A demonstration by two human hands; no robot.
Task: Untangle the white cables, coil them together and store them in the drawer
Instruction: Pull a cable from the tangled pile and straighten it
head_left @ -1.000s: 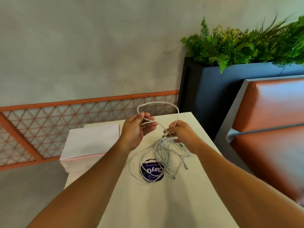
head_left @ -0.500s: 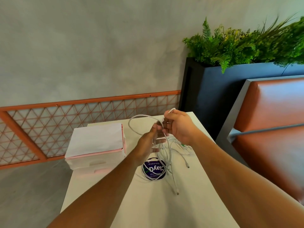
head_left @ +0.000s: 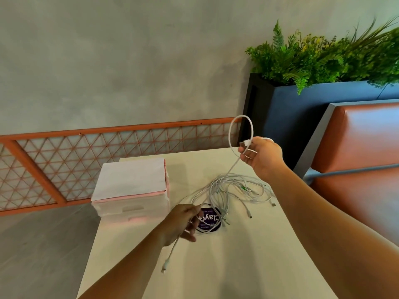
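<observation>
Hands are now well apart vs 0.5 s ago, when I had them meeting over the pile. R hand is up by the far right corner of the cream tabletop, pinching a cable end w/ a loop standing above it. L hand has dropped nearer me, fingers curled round one strand, its plug dangling. Tangle of thin white cables lies on the table, partly over a round purple sticker, right of the white-and-pink plastic drawer box.
</observation>
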